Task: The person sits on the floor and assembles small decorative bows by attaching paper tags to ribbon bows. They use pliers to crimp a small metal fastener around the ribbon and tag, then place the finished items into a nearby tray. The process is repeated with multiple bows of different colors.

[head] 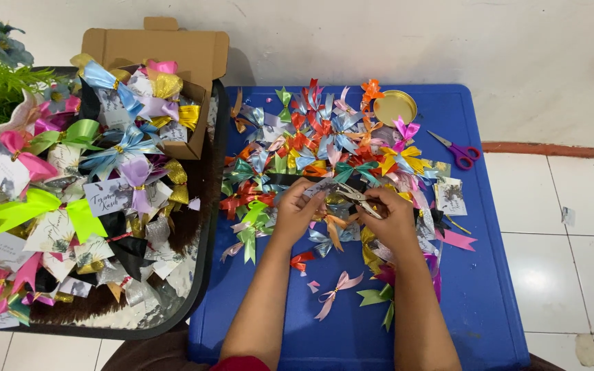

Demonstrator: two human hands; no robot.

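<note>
1. Over the middle of the blue desk (489, 288), the left hand (298, 209) pinches a small pale card (321, 187) between thumb and fingertips, its grip narrow.
2. Just right of it, the right hand (394, 218) is closed around small metal pliers (354, 197), whose tips touch the card.
3. Loose ribbon bows (311, 137) lie heaped on the far side; purple scissors (456, 151) rest far right.

Right hand's fingers (379, 203) around a barely discernible metal tool (360, 200).

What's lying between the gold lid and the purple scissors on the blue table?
Head view: between the gold lid and the scissors lies bare blue table; a pink bow sits just below the lid.
</note>
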